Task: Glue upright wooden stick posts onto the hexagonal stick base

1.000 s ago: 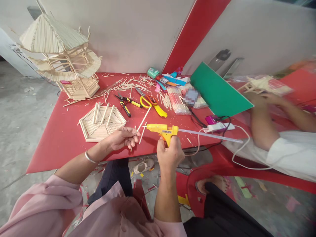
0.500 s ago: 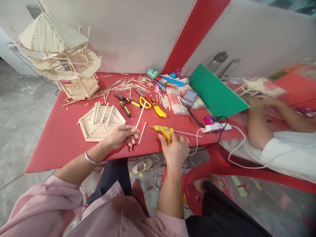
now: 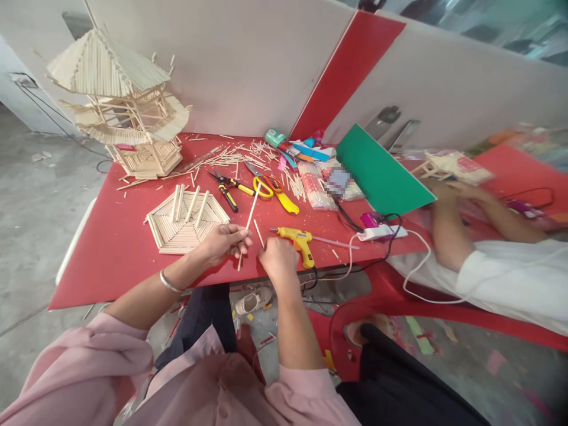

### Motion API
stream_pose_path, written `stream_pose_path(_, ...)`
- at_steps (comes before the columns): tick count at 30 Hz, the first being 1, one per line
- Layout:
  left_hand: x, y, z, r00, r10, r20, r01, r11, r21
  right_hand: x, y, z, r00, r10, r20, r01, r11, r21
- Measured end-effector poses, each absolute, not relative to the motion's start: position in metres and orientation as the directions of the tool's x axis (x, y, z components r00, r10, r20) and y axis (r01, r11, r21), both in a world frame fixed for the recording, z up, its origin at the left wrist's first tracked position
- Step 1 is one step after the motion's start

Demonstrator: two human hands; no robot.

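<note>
My left hand (image 3: 225, 244) pinches a long thin wooden stick (image 3: 253, 207), which slants up and away, its lower end showing below my fingers. My right hand (image 3: 280, 260) has its fingers closed at the near end of a shorter wooden stick (image 3: 258, 232); the fingertips are partly hidden. Just right of that hand, a yellow glue gun (image 3: 302, 238) lies on its side with a clear glue stick (image 3: 335, 242) out of its back. Left of my left hand lies a flat polygonal stick panel (image 3: 177, 236), with several short stick pieces on top.
A tiered stick pavilion (image 3: 128, 112) stands at the back left of the red table (image 3: 106, 248). Pliers (image 3: 228, 192), yellow-handled scissors (image 3: 279, 192), loose sticks and bagged sticks (image 3: 315, 186) lie behind my hands. A green board (image 3: 381, 171) and a power strip (image 3: 381, 231) are rightward, near another person's arms (image 3: 452, 225).
My right hand has moved left, away from the glue gun, to the shorter stick and closed on it. My left hand still holds the long stick. The view has shifted slightly.
</note>
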State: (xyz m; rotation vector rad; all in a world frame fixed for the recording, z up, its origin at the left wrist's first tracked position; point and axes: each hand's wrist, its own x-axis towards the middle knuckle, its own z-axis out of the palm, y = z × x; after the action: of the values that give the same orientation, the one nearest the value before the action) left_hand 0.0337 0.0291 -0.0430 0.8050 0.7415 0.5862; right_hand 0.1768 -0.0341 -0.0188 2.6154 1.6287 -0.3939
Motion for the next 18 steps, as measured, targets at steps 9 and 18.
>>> stream_pose_path(9,0.033,0.028,-0.044,0.624,0.695,-0.357,-0.143,0.551,0.822,0.188,-0.058,-0.034,0.457,0.889,0.025,0.387,-0.173,-0.906)
stream_pose_path(18,0.029,0.028,-0.047,0.689,0.639,-0.343,-0.085,0.541,0.836,0.178,-0.054,-0.015,0.433,0.886,0.169,0.442,-0.045,-0.896)
